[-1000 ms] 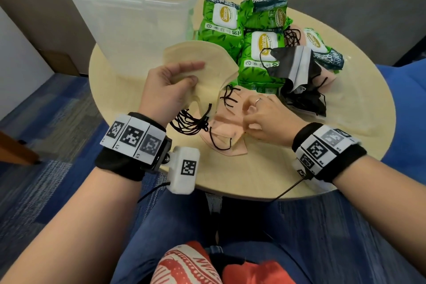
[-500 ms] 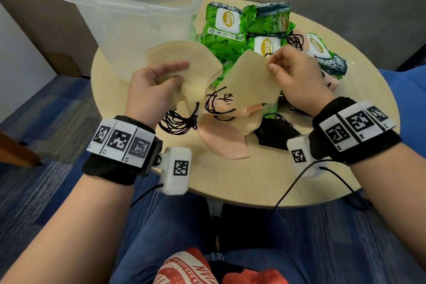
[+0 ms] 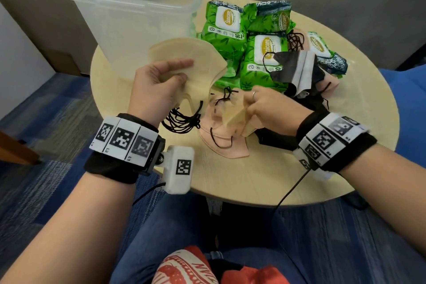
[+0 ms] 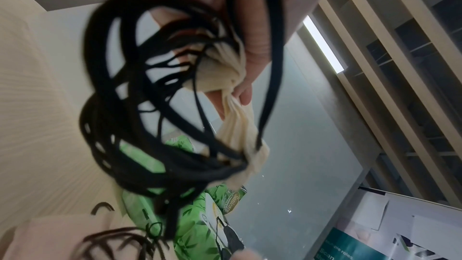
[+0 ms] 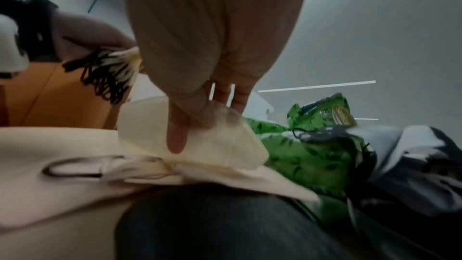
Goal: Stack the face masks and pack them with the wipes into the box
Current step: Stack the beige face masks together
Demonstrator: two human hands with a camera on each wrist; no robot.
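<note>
While held, masks (image 3: 184, 57) in hands (image 3: 156, 90).

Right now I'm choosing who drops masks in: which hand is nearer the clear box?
Left. The left hand holds its cream masks right before the clear box; the right hand works low, across the table.

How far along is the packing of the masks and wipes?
Early. Done: the left hand holds a small stack of cream masks. In hand: the right hand pinches another cream mask. Left: pink masks, black masks and wipes packs lie on the table; the box looks empty.
</note>
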